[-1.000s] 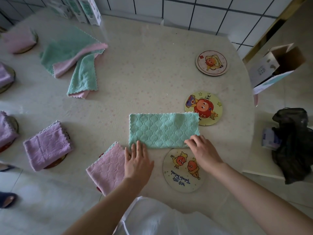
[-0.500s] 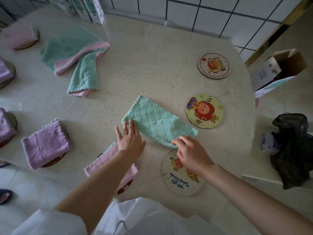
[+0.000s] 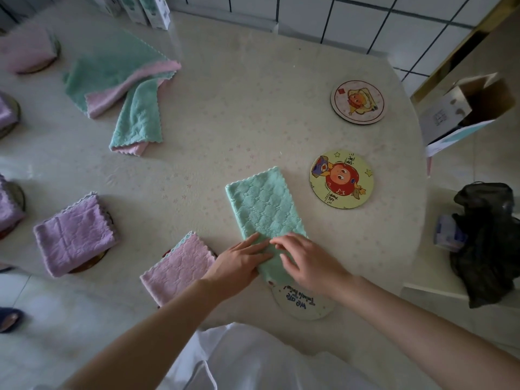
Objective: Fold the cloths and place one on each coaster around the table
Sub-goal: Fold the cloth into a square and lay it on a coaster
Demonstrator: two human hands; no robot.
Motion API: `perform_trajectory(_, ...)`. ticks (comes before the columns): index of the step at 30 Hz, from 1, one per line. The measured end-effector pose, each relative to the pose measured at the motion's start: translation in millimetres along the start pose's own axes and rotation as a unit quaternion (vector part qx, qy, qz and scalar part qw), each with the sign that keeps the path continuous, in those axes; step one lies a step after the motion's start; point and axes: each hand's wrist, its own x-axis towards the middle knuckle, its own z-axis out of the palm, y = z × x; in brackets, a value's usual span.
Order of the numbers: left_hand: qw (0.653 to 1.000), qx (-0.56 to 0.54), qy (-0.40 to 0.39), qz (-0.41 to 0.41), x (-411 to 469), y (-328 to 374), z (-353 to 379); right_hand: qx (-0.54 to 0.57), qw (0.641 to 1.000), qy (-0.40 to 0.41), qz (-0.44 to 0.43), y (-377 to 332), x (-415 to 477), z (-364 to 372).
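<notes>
Pale round table [image 3: 253,108] fills the view. At six o'clock, a coaster with blue writing [image 3: 302,304] sits partly under a folded green cloth [image 3: 264,209] that stretches toward twelve. On the cloth's near end, the left hand [image 3: 239,263] lies flat with its fingers straight. The right hand [image 3: 309,263] rests beside it, fingers loosely bent; I cannot tell whether it pinches. At seven lies a folded pink cloth [image 3: 177,266], at three a yellow coaster [image 3: 342,180], at eleven a loose cloth pile [image 3: 121,85].

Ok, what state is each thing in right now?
green cloth, folded to a strip, near end under both hands
left hand, flat on it
right hand, on it, grip unclear
pink cloth, folded, already placed
cloth pile, unfolded
yellow coaster, bare
far coaster, bare
cardboard box, open
</notes>
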Motion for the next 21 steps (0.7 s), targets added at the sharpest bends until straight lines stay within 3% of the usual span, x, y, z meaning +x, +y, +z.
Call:
perform_trajectory(5, 0.999, -0.014, 0.002, 0.040, -13, -6, -5, -0.158, 0.985, -0.059, -0.024, 43, -3, -1)
perform_trajectory(10, 0.997, -0.068, 0.033, 0.001, -13, -7, -4, -0.222, 0.967, -0.119, -0.043, 56, -16, -4)
perform_trajectory(13, 0.984, -0.141, 0.082, -0.077, -10, -3, -9, -0.195, 0.973, -0.124, -0.026, 58, -19, -7)
perform_trajectory(16, 0.965, -0.173, 0.074, -0.180, 0, -1, -22, -0.150, 0.982, -0.119, -0.009, 59, -11, -9)
perform_trajectory(19, 0.935, -0.206, 0.058, -0.282, 20, -3, -36, -0.029, 0.988, -0.125, 0.091, 49, 7, -21)
perform_trajectory(21, 0.910, -0.248, 0.055, -0.328, 35, -8, -44, 0.026, 0.985, -0.078, 0.149, 44, 25, -29)
